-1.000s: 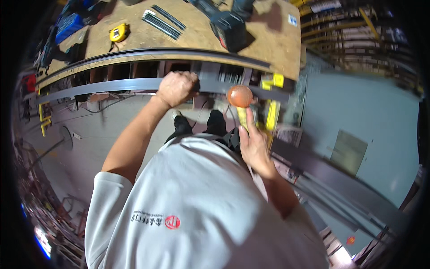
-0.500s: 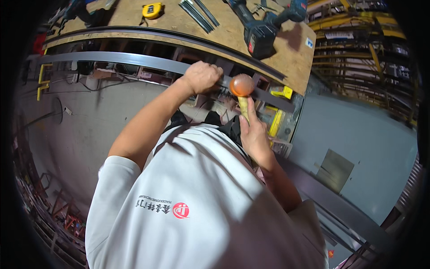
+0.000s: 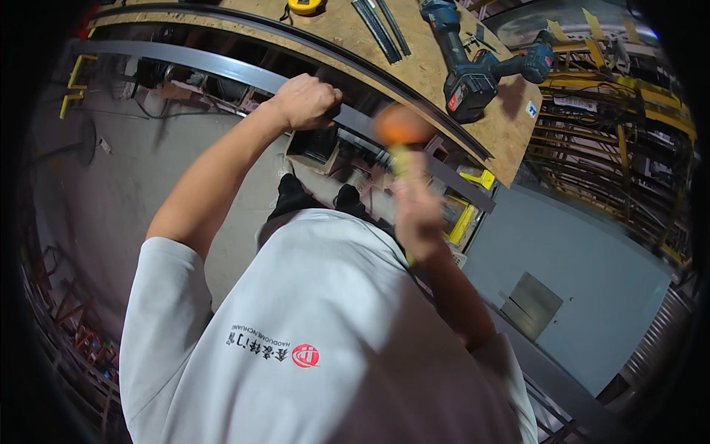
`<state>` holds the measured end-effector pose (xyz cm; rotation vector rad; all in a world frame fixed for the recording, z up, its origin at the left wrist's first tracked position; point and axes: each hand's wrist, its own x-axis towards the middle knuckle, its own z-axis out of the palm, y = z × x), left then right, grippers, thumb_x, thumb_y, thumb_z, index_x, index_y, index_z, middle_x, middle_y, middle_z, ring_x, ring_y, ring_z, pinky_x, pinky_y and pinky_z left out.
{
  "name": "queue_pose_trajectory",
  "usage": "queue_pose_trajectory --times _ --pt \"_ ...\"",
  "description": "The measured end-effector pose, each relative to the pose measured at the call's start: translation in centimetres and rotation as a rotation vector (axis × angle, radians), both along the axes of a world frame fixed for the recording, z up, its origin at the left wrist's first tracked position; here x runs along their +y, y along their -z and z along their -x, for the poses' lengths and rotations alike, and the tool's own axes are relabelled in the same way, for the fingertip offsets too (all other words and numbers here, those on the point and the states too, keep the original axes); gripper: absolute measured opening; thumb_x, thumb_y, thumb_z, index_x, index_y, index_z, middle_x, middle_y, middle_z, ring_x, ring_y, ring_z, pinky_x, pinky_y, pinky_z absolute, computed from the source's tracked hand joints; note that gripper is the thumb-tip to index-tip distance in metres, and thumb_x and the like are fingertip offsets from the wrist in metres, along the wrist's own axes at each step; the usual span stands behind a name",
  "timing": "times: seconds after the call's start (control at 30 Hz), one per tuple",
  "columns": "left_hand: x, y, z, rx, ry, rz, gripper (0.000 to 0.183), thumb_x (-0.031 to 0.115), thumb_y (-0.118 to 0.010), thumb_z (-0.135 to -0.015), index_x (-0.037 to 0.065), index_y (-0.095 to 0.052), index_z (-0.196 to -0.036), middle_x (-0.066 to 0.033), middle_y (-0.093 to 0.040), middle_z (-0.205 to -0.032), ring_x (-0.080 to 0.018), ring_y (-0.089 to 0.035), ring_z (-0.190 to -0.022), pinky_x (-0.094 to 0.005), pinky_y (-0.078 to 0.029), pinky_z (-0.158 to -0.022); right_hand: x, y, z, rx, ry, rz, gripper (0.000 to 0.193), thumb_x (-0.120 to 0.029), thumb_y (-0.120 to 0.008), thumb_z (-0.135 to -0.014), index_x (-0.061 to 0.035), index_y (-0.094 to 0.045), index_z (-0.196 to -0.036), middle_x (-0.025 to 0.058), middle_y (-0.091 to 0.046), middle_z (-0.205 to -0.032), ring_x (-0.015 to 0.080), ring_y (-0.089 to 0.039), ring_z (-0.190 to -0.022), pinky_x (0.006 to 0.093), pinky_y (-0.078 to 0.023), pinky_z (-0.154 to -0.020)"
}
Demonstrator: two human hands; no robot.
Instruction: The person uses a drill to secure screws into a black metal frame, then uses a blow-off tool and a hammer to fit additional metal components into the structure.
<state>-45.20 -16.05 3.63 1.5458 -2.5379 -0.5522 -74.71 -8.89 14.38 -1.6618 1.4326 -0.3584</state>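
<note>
Closed over a long grey metal profile [image 3: 214,66] is my left hand [image 3: 307,102], its knuckles up and fingertips hidden beneath. The profile runs from the far left to the right, along the near side of a plywood bench. My right hand [image 3: 420,218], smeared by motion, is wrapped around the pale yellow handle of a mallet [image 3: 403,124]. Its round orange head is blurred over the profile, to the right of my left hand. I cannot tell whether the head touches the metal.
On the plywood bench top [image 3: 510,148] lie a yellow tape measure [image 3: 303,6], dark strips [image 3: 377,29] and blue cordless power tools [image 3: 470,92]. A dark rail [image 3: 296,37] follows the bench's near edge. At the right stand a grey panel [image 3: 562,259] and yellow racks [image 3: 621,133].
The view has turned, shifting the bench in the picture. My left hand sits further left along the profile. The mallet, sharp before, is now blurred by a swing of my right hand.
</note>
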Motion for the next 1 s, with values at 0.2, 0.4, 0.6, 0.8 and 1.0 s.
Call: queue_pose_trajectory --times 0.2,0.4,0.6,0.8,1.0 --pt "-0.5 0.4 -0.5 0.039 -0.036 0.034 0.041 0.038 -0.086 -0.073 0.009 -0.065 -0.092 -0.0146 -0.073 -0.086 -0.0393 -0.071 -0.085 -0.0484 -0.057 -0.073 2.9 -0.1 3.1 0.216 -0.213 -0.177 0.058 -0.028 -0.056 -0.104 -0.0057 -0.043 -0.157 0.0348 -0.067 -0.109 0.0545 -0.066 -0.101 0.0497 -0.055 -0.083" --pt "-0.7 0.6 7.9 -0.012 0.032 0.149 0.013 0.024 -0.071 -0.079 0.012 -0.076 -0.084 -0.0066 -0.077 -0.088 -0.03 -0.075 -0.085 -0.0459 -0.058 -0.083 -0.2 -6.3 -2.7 -0.138 0.082 -0.045 0.067 -0.007 -0.049 -0.104 -0.0042 -0.022 -0.166 0.0005 -0.056 -0.074 0.0077 -0.05 -0.056 0.0231 -0.046 -0.052" --pt "0.9 3.3 10.5 0.679 -0.345 0.338 0.033 0.041 -0.056 -0.096 0.015 -0.069 -0.113 -0.0118 -0.071 -0.121 -0.0301 -0.068 -0.113 -0.045 -0.05 -0.104 -3.3 -4.5 -8.5 -0.179 -0.171 -0.262 0.066 -0.009 -0.055 -0.106 -0.0074 -0.028 -0.166 0.0008 -0.059 -0.079 0.0059 -0.052 -0.056 0.0221 -0.045 -0.051" --pt "0.8 4.0 11.4 0.756 -0.364 0.31 0.033 0.039 -0.06 -0.093 0.016 -0.07 -0.113 -0.011 -0.071 -0.121 -0.0301 -0.068 -0.112 -0.045 -0.051 -0.101 -4.8 -3.3 -12.8 -0.204 -0.282 0.238 0.06 -0.014 -0.048 -0.111 -0.0061 -0.026 -0.166 0.0059 -0.065 -0.082 0.0078 -0.056 -0.058 0.0233 -0.05 -0.057" --pt "0.5 4.1 11.6 0.787 -0.383 0.305 0.033 0.038 -0.063 -0.09 0.017 -0.071 -0.113 -0.0102 -0.071 -0.121 -0.0301 -0.069 -0.111 -0.045 -0.052 -0.099 -6.1 -2.7 -15.5 0.01 -0.527 0.039 0.061 -0.014 -0.055 -0.108 -0.01 -0.034 -0.164 -0.0015 -0.061 -0.08 0.0068 -0.054 -0.06 0.0228 -0.048 -0.056"
